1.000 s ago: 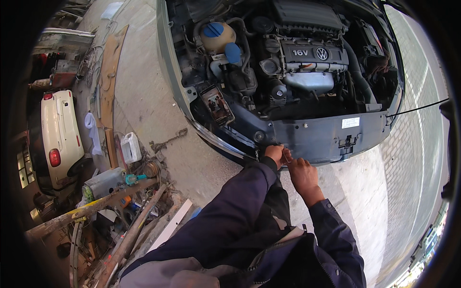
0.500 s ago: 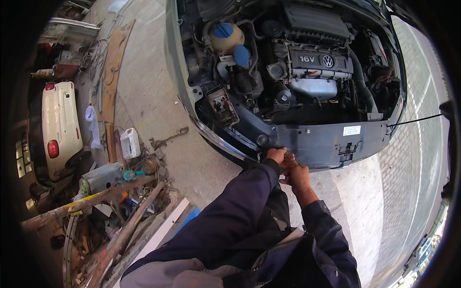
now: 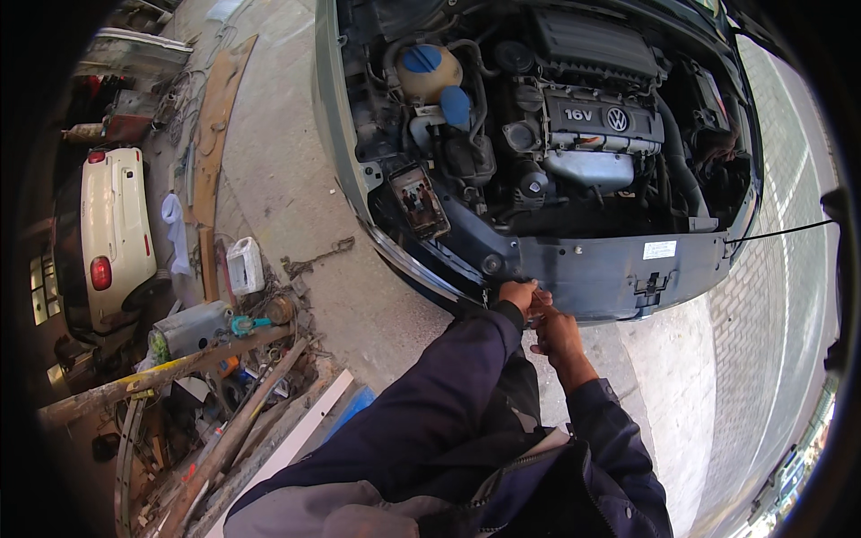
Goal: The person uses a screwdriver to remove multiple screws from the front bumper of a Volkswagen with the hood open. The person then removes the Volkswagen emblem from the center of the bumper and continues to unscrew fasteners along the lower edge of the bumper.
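Observation:
My left hand (image 3: 517, 294) is closed at the front edge of a car's dark upper front panel (image 3: 592, 264). Just to its right and a little nearer, my right hand (image 3: 559, 337) has its fingers curled in against the left one. The fingertips of both meet, and whatever is between them is too small or hidden to make out. Beyond the panel lies the open engine bay with its black engine cover (image 3: 596, 119). A phone (image 3: 418, 201) with a lit screen rests by the left headlight.
A coolant tank (image 3: 429, 73) with a blue cap stands at the bay's left. Wooden poles (image 3: 233, 439) and scrap pile up at lower left, near a white plastic jug (image 3: 242, 265). A cream car (image 3: 117, 233) is parked farther left. Brick paving (image 3: 762, 260) runs along the right.
My right hand has shifted slightly down, and its fingers have changed their curl a little. My left hand stays at the panel edge. The whole view has shifted slightly.

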Tool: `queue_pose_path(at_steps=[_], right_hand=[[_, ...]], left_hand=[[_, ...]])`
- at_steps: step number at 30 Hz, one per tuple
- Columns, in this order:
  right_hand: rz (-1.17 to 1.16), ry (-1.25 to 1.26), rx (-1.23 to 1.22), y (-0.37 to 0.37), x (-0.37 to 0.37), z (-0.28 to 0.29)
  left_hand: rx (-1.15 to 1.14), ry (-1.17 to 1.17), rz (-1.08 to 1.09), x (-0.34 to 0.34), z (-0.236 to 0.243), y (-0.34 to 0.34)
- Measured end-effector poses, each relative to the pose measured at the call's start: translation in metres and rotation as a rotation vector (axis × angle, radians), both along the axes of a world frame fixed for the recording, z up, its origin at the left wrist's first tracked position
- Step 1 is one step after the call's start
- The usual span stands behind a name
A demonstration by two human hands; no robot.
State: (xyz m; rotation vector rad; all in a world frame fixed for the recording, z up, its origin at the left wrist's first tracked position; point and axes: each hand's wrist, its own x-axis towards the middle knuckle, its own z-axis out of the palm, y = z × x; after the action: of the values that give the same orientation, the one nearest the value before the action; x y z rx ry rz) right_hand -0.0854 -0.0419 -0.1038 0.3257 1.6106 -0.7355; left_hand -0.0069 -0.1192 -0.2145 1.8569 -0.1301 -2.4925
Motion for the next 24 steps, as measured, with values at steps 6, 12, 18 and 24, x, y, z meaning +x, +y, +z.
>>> queue_pose_path(at_steps=[6, 12, 18, 24], right_hand=[[-0.448, -0.314, -0.135, -0.001, 0.012, -0.005], [0.412, 0.397, -0.129, 0.005, -0.001, 0.011], [1.389, 1.117, -0.447, 0.003, -0.019, 0.035], [1.594, 1.043, -0.29, -0.01, -0.012, 0.03]], left_hand=[[-0.006, -0.017, -0.096, 0.002, 0.009, -0.005], [0.001, 0.027, -0.017, 0.003, -0.006, -0.001], [-0.002, 0.013, 0.053, 0.002, -0.01, 0.006], [-0.006, 0.007, 0.037, 0.003, -0.009, 0.004]])
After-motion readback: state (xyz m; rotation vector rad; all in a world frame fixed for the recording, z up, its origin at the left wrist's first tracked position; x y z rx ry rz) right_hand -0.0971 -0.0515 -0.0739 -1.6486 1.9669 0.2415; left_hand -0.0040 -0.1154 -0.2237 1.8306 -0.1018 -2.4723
